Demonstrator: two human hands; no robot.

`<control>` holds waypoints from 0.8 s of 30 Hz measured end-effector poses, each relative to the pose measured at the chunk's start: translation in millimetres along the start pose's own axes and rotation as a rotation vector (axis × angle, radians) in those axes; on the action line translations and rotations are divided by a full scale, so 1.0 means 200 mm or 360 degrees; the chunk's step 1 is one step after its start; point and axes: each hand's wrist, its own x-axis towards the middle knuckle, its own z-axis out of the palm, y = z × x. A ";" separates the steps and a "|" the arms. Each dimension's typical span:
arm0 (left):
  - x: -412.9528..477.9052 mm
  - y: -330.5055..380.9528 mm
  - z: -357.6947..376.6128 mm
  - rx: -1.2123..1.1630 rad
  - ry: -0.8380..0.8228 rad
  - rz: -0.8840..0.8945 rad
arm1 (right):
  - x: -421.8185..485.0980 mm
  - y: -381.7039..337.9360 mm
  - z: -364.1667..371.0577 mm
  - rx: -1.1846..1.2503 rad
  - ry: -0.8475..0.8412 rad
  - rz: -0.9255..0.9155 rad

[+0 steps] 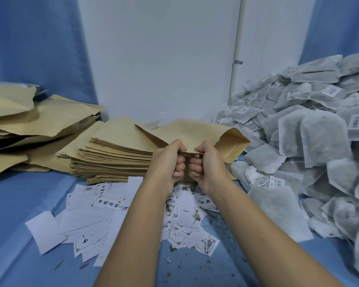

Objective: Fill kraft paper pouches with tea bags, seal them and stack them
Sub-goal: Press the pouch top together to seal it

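1. Pouch [195,131] hangs above the stack of flat pouches [116,154]; its long axis runs left to right, and its open end points right.
2. Both grips hold it: my left hand [172,160] and right hand [203,162] pinch its near edge, knuckles almost touching.
3. Just beyond that open end lie the tea bags [298,131], nearer my right hand, so I judge that hand should fetch them.

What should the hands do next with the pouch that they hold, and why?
Probably pull the pinched edge apart to open the kraft pouch. The left hand and right hand both pinch its near edge, it looks flat and empty, and the tea bags lie in a pile on the right.
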 end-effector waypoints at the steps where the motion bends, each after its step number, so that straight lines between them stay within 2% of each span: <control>1: 0.00 0.00 0.00 0.0049 -0.0027 -0.0036 | 0.00 0.00 0.00 -0.0053 0.0022 -0.0043; 11: 0.00 0.00 0.00 -0.0015 -0.0089 -0.0124 | -0.01 0.01 0.01 -0.0181 0.0049 -0.0077; 16: -0.02 0.01 0.01 0.0097 -0.0077 -0.0130 | 0.01 0.01 0.00 -0.0194 0.0216 -0.0161; 24: -0.01 0.02 -0.01 0.0078 -0.0044 -0.0121 | 0.00 0.00 0.00 -0.0031 0.0202 -0.0108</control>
